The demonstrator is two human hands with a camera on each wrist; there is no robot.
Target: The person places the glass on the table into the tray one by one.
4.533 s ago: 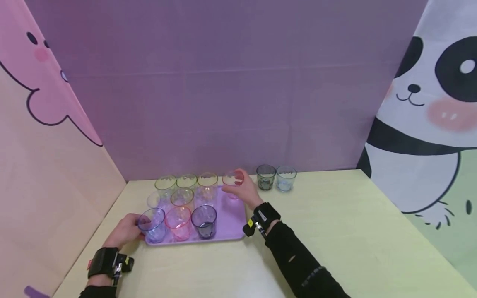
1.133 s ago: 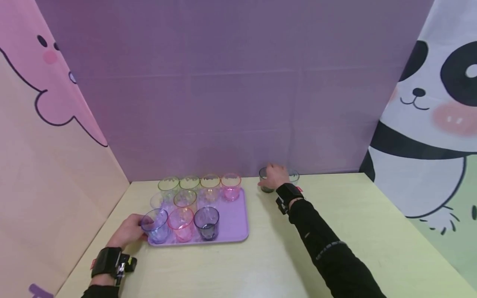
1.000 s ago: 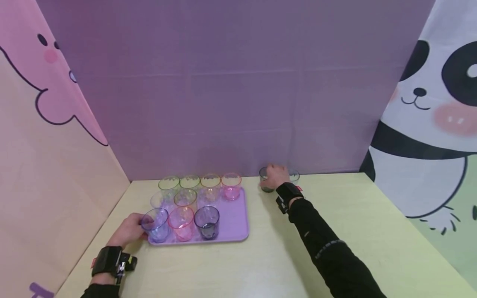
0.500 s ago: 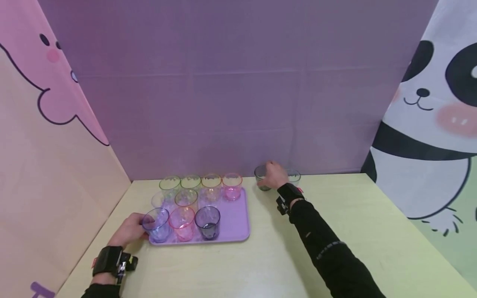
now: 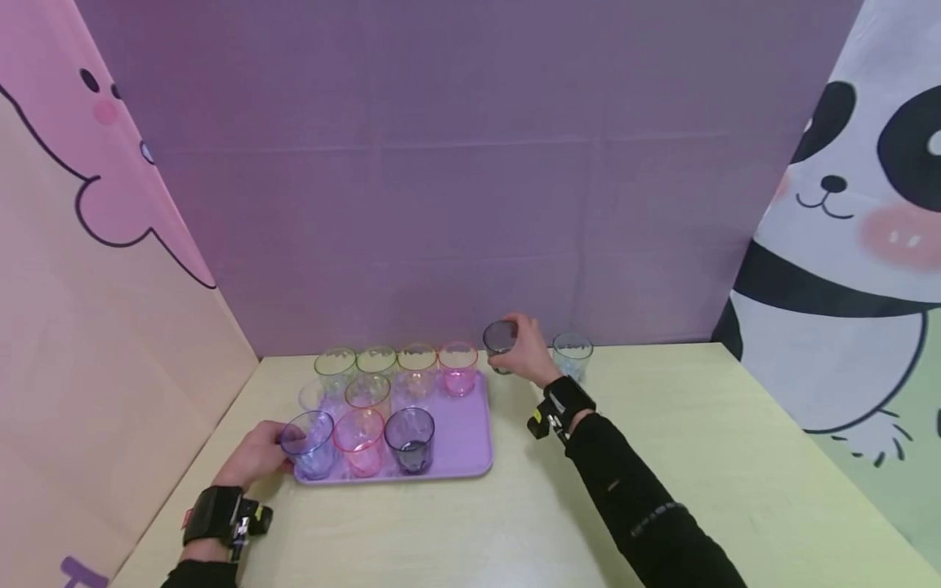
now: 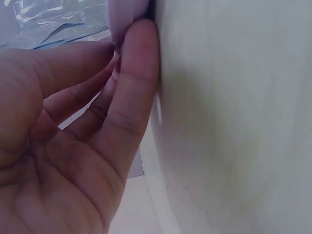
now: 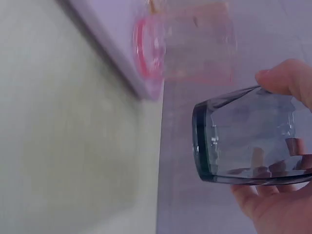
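Note:
In the head view my right hand (image 5: 526, 353) grips a dark grey glass (image 5: 499, 336) just off the tray's back right corner. The right wrist view has this grey glass (image 7: 248, 139) raised above the table, thumb on one side and fingers on the other. My left hand (image 5: 257, 453) pinches the left edge of a lavender tray (image 5: 468, 437); the left wrist view catches the tray edge (image 6: 126, 22) between its digits. Glasses stand on the tray: pink (image 5: 457, 374) at back right, blue (image 5: 312, 449), red-rimmed pink (image 5: 359, 445) and dark (image 5: 410, 441) in front, several green and yellow behind.
A pale blue glass (image 5: 573, 353) stands on the table behind the right wrist. The purple back wall (image 5: 470, 204) rises right behind the glasses. The pale wooden table (image 5: 698, 457) stretches to the right, and a pink side wall (image 5: 88, 367) borders the left.
My right hand let go of the pink glass on the tray, took hold of the dark grey glass beside the pale blue one, then lifted it leftward. The left hand stays at the tray.

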